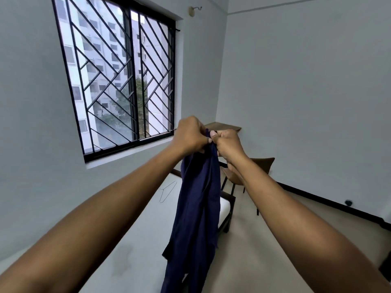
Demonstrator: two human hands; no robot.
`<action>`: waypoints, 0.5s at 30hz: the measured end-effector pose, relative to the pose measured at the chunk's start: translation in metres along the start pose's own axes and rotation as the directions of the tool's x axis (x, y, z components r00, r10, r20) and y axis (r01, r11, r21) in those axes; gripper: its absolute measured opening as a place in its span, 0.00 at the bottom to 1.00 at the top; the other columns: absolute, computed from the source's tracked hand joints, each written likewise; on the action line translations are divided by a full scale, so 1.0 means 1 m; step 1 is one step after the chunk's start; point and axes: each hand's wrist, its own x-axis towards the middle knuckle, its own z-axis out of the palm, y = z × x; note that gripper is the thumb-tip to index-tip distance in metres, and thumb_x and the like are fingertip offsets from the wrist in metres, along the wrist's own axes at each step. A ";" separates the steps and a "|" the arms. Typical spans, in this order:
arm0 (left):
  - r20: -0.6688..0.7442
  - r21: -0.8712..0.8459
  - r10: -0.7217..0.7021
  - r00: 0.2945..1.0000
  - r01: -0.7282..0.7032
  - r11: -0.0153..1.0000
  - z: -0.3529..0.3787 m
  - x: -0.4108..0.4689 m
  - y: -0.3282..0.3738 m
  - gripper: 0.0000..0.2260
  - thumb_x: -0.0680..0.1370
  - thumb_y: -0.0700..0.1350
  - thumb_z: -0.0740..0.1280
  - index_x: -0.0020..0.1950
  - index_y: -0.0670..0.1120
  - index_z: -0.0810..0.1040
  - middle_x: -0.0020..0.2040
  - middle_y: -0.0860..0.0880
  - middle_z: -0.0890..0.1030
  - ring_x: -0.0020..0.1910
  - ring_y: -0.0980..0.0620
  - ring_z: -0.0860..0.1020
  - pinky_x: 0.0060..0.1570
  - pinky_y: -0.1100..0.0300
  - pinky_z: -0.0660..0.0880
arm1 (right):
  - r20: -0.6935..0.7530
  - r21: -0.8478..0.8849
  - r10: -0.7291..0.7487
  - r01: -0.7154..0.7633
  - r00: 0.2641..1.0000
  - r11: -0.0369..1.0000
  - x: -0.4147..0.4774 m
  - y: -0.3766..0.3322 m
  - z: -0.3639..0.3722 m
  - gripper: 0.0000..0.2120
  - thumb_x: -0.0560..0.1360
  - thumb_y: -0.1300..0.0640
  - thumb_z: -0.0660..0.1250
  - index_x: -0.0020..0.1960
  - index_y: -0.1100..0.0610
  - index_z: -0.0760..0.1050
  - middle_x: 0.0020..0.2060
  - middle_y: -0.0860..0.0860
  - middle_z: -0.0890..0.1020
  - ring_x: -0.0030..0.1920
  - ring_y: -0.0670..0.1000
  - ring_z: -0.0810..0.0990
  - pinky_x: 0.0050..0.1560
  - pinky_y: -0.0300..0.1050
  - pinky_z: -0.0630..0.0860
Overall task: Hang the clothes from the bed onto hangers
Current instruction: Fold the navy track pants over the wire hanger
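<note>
Here, both hands are raised above the white-mattressed, dark-framed bed (137,240). The left hand (191,134) and right hand (227,144) are each clenched on the top edge of a dark navy-blue soft cloth garment (198,197), fists touching, thumbs pinching fabric. The garment hangs bunched in a long fall over the bed's right edge, its lower end cut off by the frame bottom. A thin grey wire hanger (168,191) lies flat on the bed, toward its far end, well apart from the hands; neither hand holds it.

Risks (judgement): w/ both hands busy on the cloth, freeing one to reach the hanger could let the garment slip or collapse onto the bed. The fabric is twisted, so neck/shoulder openings may be hard to find. The hanger could go through the wrong opening, or the light wire could snag.

Hidden/unclear: garment type (shirt? trousers?) cannot be told. Any collar or waistband is concealed inside the fists. The hanger's hook is faint, v. small. The near part of the bed is blocked by the forearms, so other clothes there, if any, are not visible.
</note>
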 end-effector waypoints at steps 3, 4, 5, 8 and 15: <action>-0.023 0.198 0.079 0.997 -0.072 0.977 0.002 -0.003 0.005 0.07 0.68 0.38 0.71 0.31 0.38 0.76 0.28 0.43 0.76 0.29 0.47 0.76 0.29 0.53 0.72 | -0.003 -0.031 -0.002 0.002 1.000 1.000 0.010 -0.008 0.006 0.35 0.77 0.33 0.65 0.48 0.70 0.80 0.34 0.56 0.80 0.35 0.54 0.77 0.40 0.51 0.73; 0.008 0.175 0.048 0.999 -0.049 0.983 0.000 -0.004 0.002 0.06 0.68 0.37 0.70 0.32 0.40 0.75 0.30 0.44 0.76 0.30 0.47 0.76 0.28 0.56 0.71 | 0.048 -0.037 -0.013 0.015 0.999 0.999 0.012 -0.007 0.005 0.44 0.73 0.26 0.65 0.51 0.71 0.79 0.35 0.57 0.81 0.36 0.54 0.78 0.41 0.51 0.74; 0.047 0.104 0.014 0.999 -0.019 0.994 -0.002 -0.002 0.001 0.05 0.67 0.36 0.71 0.34 0.41 0.76 0.33 0.44 0.78 0.34 0.47 0.78 0.30 0.56 0.75 | 0.091 -0.043 -0.032 0.036 0.995 0.998 0.013 -0.010 0.001 0.49 0.69 0.22 0.67 0.52 0.71 0.79 0.38 0.60 0.84 0.37 0.56 0.79 0.43 0.51 0.76; 0.221 -0.259 -0.036 0.975 0.094 0.961 -0.011 -0.007 -0.020 0.13 0.70 0.28 0.72 0.50 0.42 0.85 0.48 0.39 0.86 0.49 0.43 0.86 0.53 0.46 0.84 | 0.139 -0.004 -0.099 0.100 0.985 0.995 0.015 -0.005 -0.007 0.35 0.72 0.32 0.75 0.52 0.67 0.84 0.45 0.64 0.87 0.42 0.57 0.83 0.48 0.55 0.79; 0.245 -0.545 -0.122 0.962 0.241 0.803 -0.014 -0.035 -0.072 0.17 0.78 0.26 0.61 0.62 0.37 0.82 0.53 0.40 0.87 0.53 0.42 0.86 0.54 0.51 0.82 | 0.204 -0.217 -0.192 0.236 0.960 0.947 0.039 0.000 -0.005 0.10 0.84 0.58 0.66 0.45 0.53 0.82 0.40 0.50 0.83 0.41 0.48 0.79 0.46 0.45 0.75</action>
